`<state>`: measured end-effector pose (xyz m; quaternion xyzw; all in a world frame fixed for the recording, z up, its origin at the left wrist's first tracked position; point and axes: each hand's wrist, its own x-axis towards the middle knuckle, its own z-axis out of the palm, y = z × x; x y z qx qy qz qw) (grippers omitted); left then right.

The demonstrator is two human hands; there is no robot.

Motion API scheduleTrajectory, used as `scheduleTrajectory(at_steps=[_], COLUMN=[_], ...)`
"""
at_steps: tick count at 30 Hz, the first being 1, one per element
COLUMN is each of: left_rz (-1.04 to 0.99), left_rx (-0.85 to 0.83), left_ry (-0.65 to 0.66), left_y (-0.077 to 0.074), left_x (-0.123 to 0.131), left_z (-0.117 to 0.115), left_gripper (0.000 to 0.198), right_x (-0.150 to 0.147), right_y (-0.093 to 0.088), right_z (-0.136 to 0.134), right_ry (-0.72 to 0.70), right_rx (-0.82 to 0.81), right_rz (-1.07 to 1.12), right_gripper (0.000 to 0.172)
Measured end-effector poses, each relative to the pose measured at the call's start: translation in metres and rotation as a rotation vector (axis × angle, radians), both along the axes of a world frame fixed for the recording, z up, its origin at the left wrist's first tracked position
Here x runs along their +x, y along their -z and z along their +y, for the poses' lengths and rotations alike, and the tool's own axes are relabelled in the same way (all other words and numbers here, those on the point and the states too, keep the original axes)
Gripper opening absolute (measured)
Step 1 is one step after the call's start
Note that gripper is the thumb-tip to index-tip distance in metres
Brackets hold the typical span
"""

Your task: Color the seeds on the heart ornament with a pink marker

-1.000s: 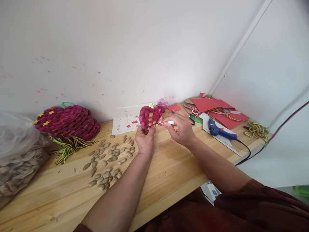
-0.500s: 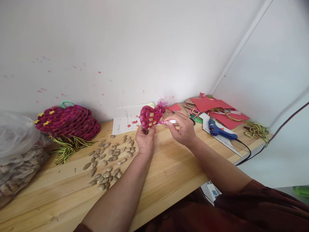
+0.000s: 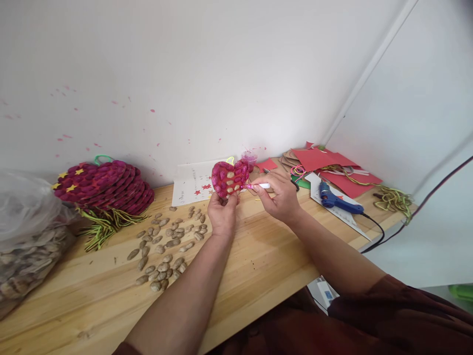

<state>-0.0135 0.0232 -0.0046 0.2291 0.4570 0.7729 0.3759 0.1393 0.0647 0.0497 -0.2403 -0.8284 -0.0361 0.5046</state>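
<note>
Pinched at its lower edge by my left hand point(image 3: 222, 213) is a heart-shaped peanut ornament point(image 3: 220, 178), tilted up off the table. Its outer peanuts are painted magenta, while several in the middle are bare tan. My right hand point(image 3: 280, 198) is closed around a white-handled paintbrush point(image 3: 261, 186). The pink-stained brush tip meets the ornament's right side. Behind the ornament stands a small clear cup with magenta paint point(image 3: 249, 158), partly hidden. Loose peanuts point(image 3: 162, 266) lie scattered on the wooden table left of my left forearm.
Finished magenta peanut ornaments point(image 3: 107, 185) with yellow stars and green tassels are stacked at left, beside a plastic bag of peanuts point(image 3: 33, 251). A paper sheet point(image 3: 185, 185) leans by the wall. Red card point(image 3: 325, 160), a blue glue gun point(image 3: 338, 201) and string point(image 3: 394, 199) lie at right.
The ornament has turned and shifted slightly left in my left hand. The brush stays at its right side, and my right hand has hardly moved.
</note>
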Motion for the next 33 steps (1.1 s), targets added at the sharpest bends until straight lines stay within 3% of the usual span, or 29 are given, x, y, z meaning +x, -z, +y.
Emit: scheduleTrajectory(at_steps=[21, 26, 33], left_rz=[0.01, 0.009, 0.001], left_rx=[-0.009, -0.005, -0.017], left_ry=[-0.005, -0.017, -0.013], left_y=[0.0011, 0.0032, 0.0034], left_x=[-0.0008, -0.0014, -0.0011], left_z=[0.0003, 0.0017, 0.0019], left_gripper=[0.046, 0.046, 0.048], right_x=[0.0028, 0.0011, 0.0041], right_y=[-0.001, 0.0, -0.0004], right_z=[0.002, 0.0014, 0.0034], right_ry=[0.023, -0.047, 0.011], right_rx=[-0.067, -0.054, -0.063], right_rz=[0.036, 0.021, 0.044], right_gripper=[0.015, 0.012, 0.014])
